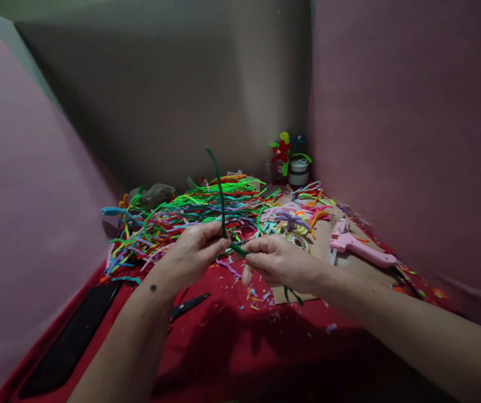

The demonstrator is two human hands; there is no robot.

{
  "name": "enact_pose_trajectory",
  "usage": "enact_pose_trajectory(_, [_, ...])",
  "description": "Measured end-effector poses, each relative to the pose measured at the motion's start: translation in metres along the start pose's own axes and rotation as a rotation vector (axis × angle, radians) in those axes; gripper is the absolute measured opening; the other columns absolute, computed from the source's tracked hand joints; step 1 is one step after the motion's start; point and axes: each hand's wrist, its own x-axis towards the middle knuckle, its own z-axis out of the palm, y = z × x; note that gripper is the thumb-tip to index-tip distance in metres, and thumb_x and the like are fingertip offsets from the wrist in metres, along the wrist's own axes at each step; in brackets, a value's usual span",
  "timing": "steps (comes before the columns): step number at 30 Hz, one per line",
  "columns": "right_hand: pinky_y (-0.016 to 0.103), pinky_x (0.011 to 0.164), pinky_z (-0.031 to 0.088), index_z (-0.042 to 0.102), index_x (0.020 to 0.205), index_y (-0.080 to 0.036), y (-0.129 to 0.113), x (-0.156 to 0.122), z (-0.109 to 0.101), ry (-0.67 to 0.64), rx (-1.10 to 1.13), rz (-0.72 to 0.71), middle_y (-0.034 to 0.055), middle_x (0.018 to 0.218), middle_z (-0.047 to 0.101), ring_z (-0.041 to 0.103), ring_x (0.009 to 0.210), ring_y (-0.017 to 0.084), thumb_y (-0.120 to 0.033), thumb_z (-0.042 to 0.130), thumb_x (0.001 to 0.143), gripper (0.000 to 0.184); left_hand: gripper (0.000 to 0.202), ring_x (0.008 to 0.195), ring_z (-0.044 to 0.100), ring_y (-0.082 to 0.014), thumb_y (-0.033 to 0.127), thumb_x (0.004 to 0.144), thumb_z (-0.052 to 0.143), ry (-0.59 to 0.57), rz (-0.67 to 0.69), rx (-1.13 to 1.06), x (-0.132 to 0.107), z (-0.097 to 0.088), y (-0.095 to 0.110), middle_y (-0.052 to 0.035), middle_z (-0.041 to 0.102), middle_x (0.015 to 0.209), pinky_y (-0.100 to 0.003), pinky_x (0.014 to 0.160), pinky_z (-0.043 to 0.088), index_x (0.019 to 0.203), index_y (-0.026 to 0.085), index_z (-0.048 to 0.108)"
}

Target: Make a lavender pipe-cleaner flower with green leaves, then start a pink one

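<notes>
Head view shows a green pipe cleaner (222, 204) above the middle of the red worktop (207, 358), one length rising nearly upright. The left hand (196, 249) pinches it between thumb and fingers; the right hand (280, 260) grips the part slanting toward it. Colourful pipe cleaners (194, 207) are heaped toward the back edge, scissors (191, 305) lie beside the left forearm, and a pink glue gun (360, 249) rests near the right edge.

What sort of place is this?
Probably a craft workspace, maybe a small corner setup: heaped coloured pipe cleaners, a pink glue gun and black scissors point to it.
</notes>
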Motion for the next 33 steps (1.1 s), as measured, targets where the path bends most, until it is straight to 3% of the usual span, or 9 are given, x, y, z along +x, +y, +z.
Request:
enact_pose_trajectory(2, [0.018,0.030,0.015,0.061,0.082,-0.015,0.001,-0.002,-0.003,-0.112,0.045,0.039,0.0012,0.065,0.067,0.023,0.030,0.002,-0.017,0.046,0.081,0.015,0.012,0.059,0.047,-0.0142,0.026,0.070,0.059,-0.048,-0.020,-0.078,0.003,0.000,-0.007,-0.0009,0.054,0.063,-0.025,0.054,0.038,0.063,0.017,0.060])
enact_pose_trajectory(5, [0.016,0.033,0.028,0.058,0.104,-0.015,0.004,-0.006,-0.010,-0.298,0.161,0.030,0.0049,0.083,0.071,0.033,0.031,0.001,-0.018,0.049,0.082,0.024,0.010,0.066,0.051,-0.0153,0.026,0.071,0.059,-0.142,-0.079,-0.193,0.005,0.000,-0.016,-0.0013,0.058,0.070,-0.026,0.060,0.040,0.069,0.016,0.060])
enact_pose_trajectory(10, [0.024,0.051,0.049,0.051,0.119,-0.015,0.015,-0.010,-0.021,-0.506,0.398,0.092,0.0147,0.105,0.066,0.063,0.050,0.010,-0.018,0.057,0.079,0.041,0.015,0.058,0.040,-0.0101,0.028,0.073,0.057,-0.223,-0.169,-0.147,0.004,-0.002,-0.029,0.0036,0.048,0.062,-0.023,0.054,0.034,0.067,0.015,0.055])
enact_pose_trajectory(15, [0.034,0.067,0.052,0.051,0.114,-0.017,0.025,-0.010,-0.022,-0.456,0.500,0.167,0.0114,0.096,0.069,0.070,0.071,0.020,-0.015,0.064,0.074,0.042,0.018,0.056,0.035,-0.0094,0.030,0.071,0.057,-0.240,-0.205,-0.125,0.003,-0.004,-0.040,0.0053,0.042,0.059,-0.024,0.054,0.029,0.065,0.015,0.052])
enact_pose_trajectory(18, [0.033,0.064,0.052,0.051,0.105,-0.014,0.025,-0.006,-0.019,-0.422,0.518,0.207,0.0101,0.086,0.071,0.069,0.065,0.020,-0.016,0.068,0.070,0.040,0.019,0.055,0.034,-0.0090,0.030,0.071,0.058,-0.207,-0.226,-0.155,0.004,-0.003,-0.042,0.0057,0.040,0.058,-0.023,0.053,0.028,0.062,0.015,0.049])
enact_pose_trajectory(24, [0.024,0.050,0.050,0.054,0.088,-0.011,0.029,0.006,-0.014,-0.335,0.517,0.220,0.0112,0.074,0.071,0.066,0.051,0.015,-0.027,0.055,0.082,0.017,0.019,0.056,0.034,-0.0087,0.028,0.071,0.057,-0.212,-0.203,-0.198,0.002,-0.004,-0.042,0.0057,0.041,0.058,-0.023,0.054,0.028,0.061,0.015,0.049])
enact_pose_trajectory(28, [0.018,0.043,0.046,0.052,0.079,-0.012,0.035,0.012,-0.013,-0.279,0.484,0.253,0.0068,0.064,0.070,0.060,0.042,0.010,-0.022,0.062,0.076,0.014,0.019,0.055,0.034,-0.0088,0.028,0.072,0.057,-0.208,-0.194,-0.201,0.001,-0.003,-0.044,0.0060,0.039,0.057,-0.024,0.054,0.029,0.061,0.015,0.048])
enact_pose_trajectory(33, [0.015,0.037,0.042,0.052,0.076,-0.012,0.032,0.009,-0.011,-0.204,0.324,0.297,0.0064,0.066,0.070,0.056,0.037,0.008,-0.017,0.067,0.068,0.018,0.018,0.055,0.034,-0.0091,0.028,0.071,0.057,-0.230,-0.209,-0.194,0.002,-0.002,-0.046,0.0062,0.038,0.057,-0.024,0.054,0.028,0.062,0.015,0.048])
